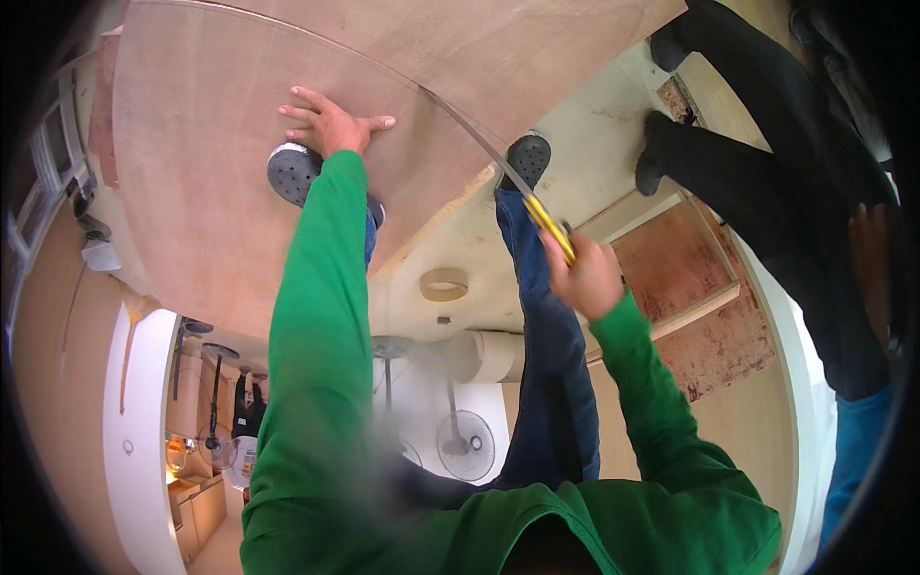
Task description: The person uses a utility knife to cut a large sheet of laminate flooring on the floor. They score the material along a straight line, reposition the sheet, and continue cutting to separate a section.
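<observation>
Left hand (331, 123) spread flat, fingers open, on plywood sheet (192, 163) near its cut edge. Right hand (585, 278) closed around yellow-handled saw (537, 213), blade in the sheet's curved cut.

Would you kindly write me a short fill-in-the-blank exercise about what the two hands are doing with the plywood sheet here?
1. The left hand lies flat, fingers spread, on the ____ sheet.
2. The right hand grips a cutter whose handle is ____.
3. Both of the person's sleeves are ____.
4. A roll of tape lies on the floor between the person's ____.

Missing words: plywood; yellow; green; legs
</observation>
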The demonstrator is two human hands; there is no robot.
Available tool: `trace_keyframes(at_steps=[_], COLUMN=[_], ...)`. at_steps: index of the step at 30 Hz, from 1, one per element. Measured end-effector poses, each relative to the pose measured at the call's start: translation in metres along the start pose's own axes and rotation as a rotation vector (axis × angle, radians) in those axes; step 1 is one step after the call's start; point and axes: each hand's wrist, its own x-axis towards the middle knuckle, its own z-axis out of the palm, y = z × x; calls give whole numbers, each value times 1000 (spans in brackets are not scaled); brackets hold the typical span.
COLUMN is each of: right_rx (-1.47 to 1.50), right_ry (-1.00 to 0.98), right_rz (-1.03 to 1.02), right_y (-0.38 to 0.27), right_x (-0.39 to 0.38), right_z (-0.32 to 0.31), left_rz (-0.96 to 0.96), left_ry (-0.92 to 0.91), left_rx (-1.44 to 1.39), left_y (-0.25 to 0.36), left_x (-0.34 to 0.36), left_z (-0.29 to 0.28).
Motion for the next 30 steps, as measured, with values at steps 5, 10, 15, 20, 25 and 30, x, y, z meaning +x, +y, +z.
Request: trace_keyframes(at_steps=[5,10,15,20,25,30], right_rx=[3,1,-51,-49,10,-24], right_ry=[-6,30,-63,-34,99,57], right_rz=[-41,-21,76,-23,-96,-47], right_y=[-39,-2,0,-15,15,-1], right_x=[108,8,-3,96,3,-17], right_z=[66,14,-1,71,27,-3], left_rz=[16,2,-14,5,10,5], left_ry=[-11,-22,-35,-13,6,-3], left_rx=[-29,-48,-56,-47,-61,-60], left_y=[-5,0,-1,-5,-1,-2], left_x=[2,-1,1,2,0,1], left_z=[4,-1,3,3,-2,3])
